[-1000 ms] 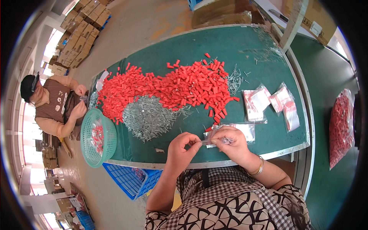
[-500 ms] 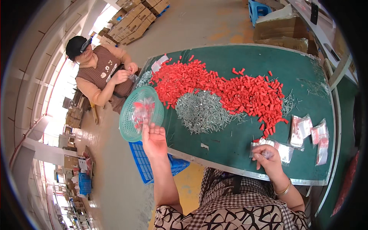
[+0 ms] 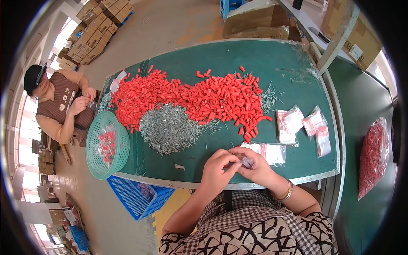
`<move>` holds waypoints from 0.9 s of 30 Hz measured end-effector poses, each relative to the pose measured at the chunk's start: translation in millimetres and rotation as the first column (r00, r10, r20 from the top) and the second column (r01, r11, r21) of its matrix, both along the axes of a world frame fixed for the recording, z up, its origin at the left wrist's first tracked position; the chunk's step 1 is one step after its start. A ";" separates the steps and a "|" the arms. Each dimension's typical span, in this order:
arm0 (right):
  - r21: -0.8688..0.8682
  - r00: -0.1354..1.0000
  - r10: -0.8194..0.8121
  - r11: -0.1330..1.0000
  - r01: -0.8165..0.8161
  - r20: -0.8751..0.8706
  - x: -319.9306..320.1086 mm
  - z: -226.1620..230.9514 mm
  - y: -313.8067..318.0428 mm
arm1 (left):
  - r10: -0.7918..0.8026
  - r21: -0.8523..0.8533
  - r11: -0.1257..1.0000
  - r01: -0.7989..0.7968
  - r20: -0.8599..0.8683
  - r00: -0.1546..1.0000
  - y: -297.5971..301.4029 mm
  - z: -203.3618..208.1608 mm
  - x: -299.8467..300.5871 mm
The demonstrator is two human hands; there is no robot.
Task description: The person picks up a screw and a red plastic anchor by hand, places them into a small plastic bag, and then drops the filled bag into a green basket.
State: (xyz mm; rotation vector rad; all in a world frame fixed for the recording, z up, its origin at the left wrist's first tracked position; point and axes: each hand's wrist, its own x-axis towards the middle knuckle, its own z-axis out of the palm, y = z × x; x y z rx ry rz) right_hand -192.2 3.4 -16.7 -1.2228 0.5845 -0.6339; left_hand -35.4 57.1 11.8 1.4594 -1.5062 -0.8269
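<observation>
Head view: the left hand (image 3: 217, 170) has moved from beside the basket (image 3: 92, 146) to meet the right hand (image 3: 259, 170) over the counter's (image 3: 255, 55) near edge. Right fingers grasp crumpled clear plastic (image 3: 247, 162), presumably cupped to keep it compact. Left fingers are bent in against it; whether they grip it cannot be told. The plastic is between both hands, close to the body, likely for control. Red caps (image 3: 225, 97) and nails (image 3: 165, 134) lie heaped beyond, apparently for easy reach. Flat bags (image 3: 276, 154) lie just beside the right hand, probably for quick pickup. Filled bags (image 3: 107, 146) sit in the basket, which seems placed for the left hand.
</observation>
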 end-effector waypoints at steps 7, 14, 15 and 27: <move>-0.015 0.994 0.046 0.999 -0.045 0.095 1.4 6.7 -0.1 | 0.071 0.076 0.995 -0.066 -0.057 0.996 -1.0 2.6 2.9; -0.072 0.993 0.099 0.992 -0.104 -0.070 -0.2 9.7 -1.3 | 0.011 -0.007 1.000 -0.011 -0.012 1.000 1.3 6.7 -4.7; -0.072 0.993 0.100 0.992 -0.105 -0.070 -0.7 12.3 -1.2 | 0.019 -0.012 1.000 -0.019 -0.005 1.000 1.0 5.0 -6.1; -0.250 0.997 0.073 0.966 -0.071 -0.001 -2.0 2.1 -2.0 | 0.158 0.097 0.987 -0.132 -0.360 0.919 4.4 -7.8 6.5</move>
